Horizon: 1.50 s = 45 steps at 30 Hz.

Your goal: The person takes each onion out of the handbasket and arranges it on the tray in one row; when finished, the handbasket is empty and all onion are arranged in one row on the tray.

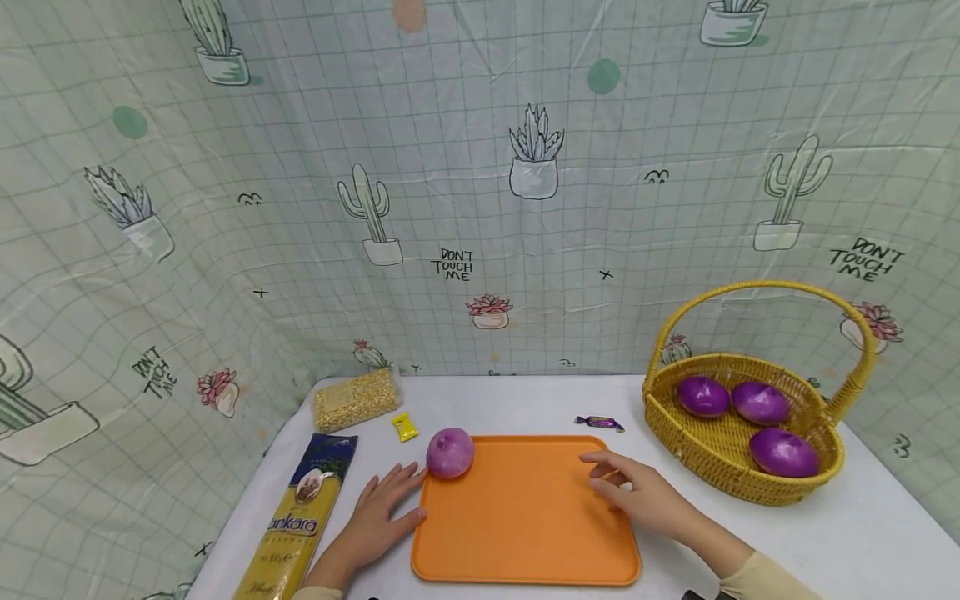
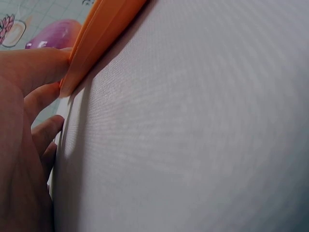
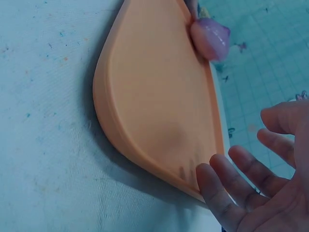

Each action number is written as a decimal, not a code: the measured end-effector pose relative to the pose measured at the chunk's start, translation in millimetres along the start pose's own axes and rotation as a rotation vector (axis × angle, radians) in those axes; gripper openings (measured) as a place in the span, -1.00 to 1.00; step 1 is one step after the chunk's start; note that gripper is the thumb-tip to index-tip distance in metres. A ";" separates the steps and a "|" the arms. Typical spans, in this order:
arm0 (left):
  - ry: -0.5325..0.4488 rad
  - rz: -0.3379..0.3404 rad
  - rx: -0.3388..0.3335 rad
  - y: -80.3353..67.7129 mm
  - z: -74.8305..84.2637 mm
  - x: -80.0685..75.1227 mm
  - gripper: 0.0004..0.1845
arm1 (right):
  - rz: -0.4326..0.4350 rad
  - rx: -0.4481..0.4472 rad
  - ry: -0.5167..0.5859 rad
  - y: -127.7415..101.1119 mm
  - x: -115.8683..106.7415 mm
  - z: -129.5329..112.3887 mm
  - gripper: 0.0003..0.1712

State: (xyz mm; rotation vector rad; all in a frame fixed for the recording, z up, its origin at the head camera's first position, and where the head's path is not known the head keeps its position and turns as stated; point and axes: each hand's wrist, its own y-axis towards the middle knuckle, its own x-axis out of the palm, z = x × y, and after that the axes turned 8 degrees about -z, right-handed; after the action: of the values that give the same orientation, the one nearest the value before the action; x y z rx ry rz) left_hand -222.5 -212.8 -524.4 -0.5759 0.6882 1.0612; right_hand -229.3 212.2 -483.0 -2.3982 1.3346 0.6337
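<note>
Pale sleeves (image 1: 765, 581) nearest, at near edge of bench (image 1: 517, 400). Left hand (image 1: 378, 521): fingers extended, touching left edge of orange tray (image 1: 532, 517), not clasped round anything. Right hand (image 1: 637, 496): loosely curved at right edge of tray, grasping nothing; cannot tell contact from slight clearance. Pinkish onion (image 1: 450, 452) at far left corner of tray, just beside left hand.

Risks, judged:
- Onion rolling off over far left corner, from a knock by left fingers or a sudden tilt of tray; round shape, little to stop it.
- Tray skidding or twisting, from uneven pushing by the two hands.
- Yellow sweet (image 1: 404, 427), beyond same corner, hit by a runaway onion.
- Purple-wrapped sweet (image 1: 600, 423), beyond far right corner, flicked away by a wide right-hand sweep.
- Yellow basket (image 1: 693, 450), towards right edge of bench, three purple onions (image 1: 783, 452) inside: jolted by right forearm.
- Pasta packet (image 1: 288, 533), along left edge of bench, shoved by left forearm.
</note>
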 end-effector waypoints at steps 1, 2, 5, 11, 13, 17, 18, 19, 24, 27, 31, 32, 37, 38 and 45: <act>-0.001 0.001 0.003 0.2 -0.5 0.3 -0.34 | 0.006 0.000 0.001 -1.1 -0.2 0.3 -0.48; -0.001 0.003 0.006 0.5 -1.0 0.5 -0.34 | 0.012 0.001 0.003 -2.2 -0.6 0.7 -0.49; 0.001 0.011 0.015 0.4 -1.5 0.6 -0.34 | 0.026 -0.001 0.009 -5.9 -1.9 1.4 -0.49; 0.000 0.004 0.013 0.3 -0.8 -0.3 -0.34 | 0.039 0.012 0.016 -14.5 -5.7 5.3 -0.47; 0.000 0.002 0.011 0.3 -0.4 -0.2 -0.34 | 0.042 0.012 0.010 -17.3 -7.5 7.2 -0.47; 0.001 0.004 0.012 0.7 0.3 0.3 -0.34 | 0.051 0.035 -0.004 -22.6 -12.1 10.2 -0.48; 0.002 0.003 0.013 0.8 0.4 0.5 -0.34 | 0.054 0.044 -0.010 -24.0 -13.5 10.7 -0.48; 0.003 0.003 0.015 0.8 0.7 0.5 -0.34 | 0.059 0.056 -0.011 -25.3 -14.9 11.2 -0.48; 0.003 0.004 0.016 0.8 0.9 0.2 -0.34 | 0.090 0.085 -0.024 -33.1 -21.9 13.3 -0.47; 0.004 0.006 0.018 0.5 1.0 -0.1 -0.34 | 0.112 0.073 -0.036 -38.6 -26.3 15.0 -0.48; 0.005 0.009 0.022 0.3 0.9 0.0 -0.34 | 0.135 0.083 -0.044 -45.9 -33.4 15.6 -0.48; 0.005 0.010 0.023 0.3 0.9 0.2 -0.34 | 0.141 0.089 -0.047 -47.8 -35.5 15.3 -0.49; -0.003 0.015 0.024 0.0 1.2 0.4 -0.34 | 0.159 0.069 -0.078 -58.3 -49.4 13.3 -0.51; -0.003 0.015 0.025 0.0 1.2 0.3 -0.34 | 0.163 0.057 -0.082 -60.3 -52.9 12.9 -0.51; 0.007 0.008 0.015 0.0 2.5 0.2 -0.35 | 0.199 0.098 -0.166 -73.6 -80.0 8.6 -0.50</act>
State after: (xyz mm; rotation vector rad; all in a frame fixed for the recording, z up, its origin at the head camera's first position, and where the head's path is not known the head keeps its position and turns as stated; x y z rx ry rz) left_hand -221.8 -210.9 -522.9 -0.5642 0.7046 1.0609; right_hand -205.2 311.0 -443.7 -2.1033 1.5058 0.7822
